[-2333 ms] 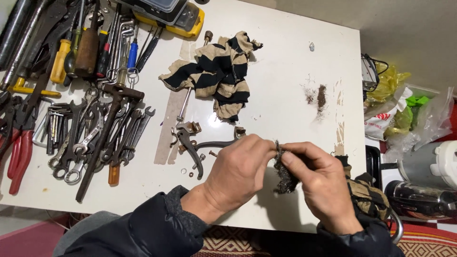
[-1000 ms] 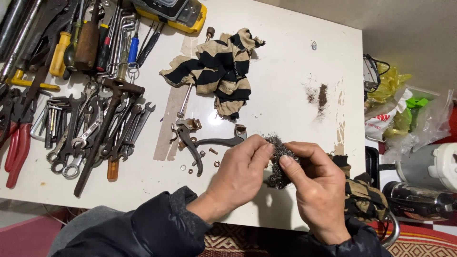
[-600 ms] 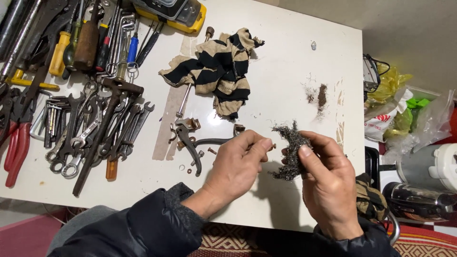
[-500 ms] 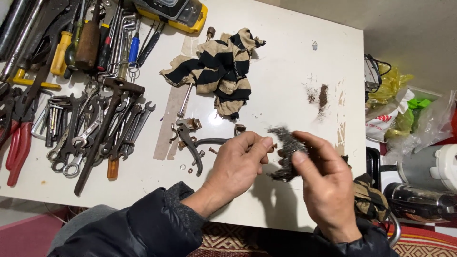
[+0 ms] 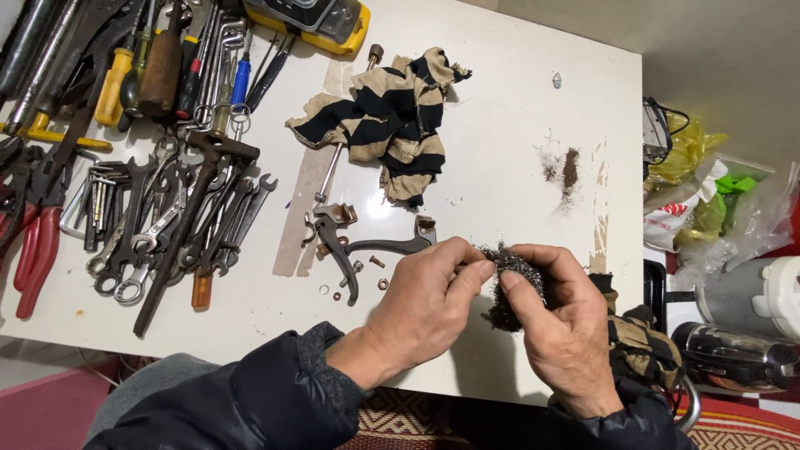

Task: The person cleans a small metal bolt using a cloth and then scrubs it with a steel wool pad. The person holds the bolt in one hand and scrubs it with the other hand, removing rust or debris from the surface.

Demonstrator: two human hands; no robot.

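Steel wool [image 5: 510, 282], a coarse grey tangle, sits pinched between both hands over the near right edge of the white table [image 5: 500, 125]. The right hand [image 5: 558, 329] cups and presses the wad, apparently to bear on something small nipped in the left hand's [image 5: 425, 300] closed fingertips, though that piece is hidden. Just left lie dark metal brake levers [image 5: 350, 246] with loose washers; farther left, wrenches [image 5: 158, 237]; beyond, a striped rag [image 5: 387, 125].

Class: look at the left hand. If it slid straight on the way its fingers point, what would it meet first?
The steel wool, which its fingertips already touch, with the right hand just behind. Depth is hard to judge from above.
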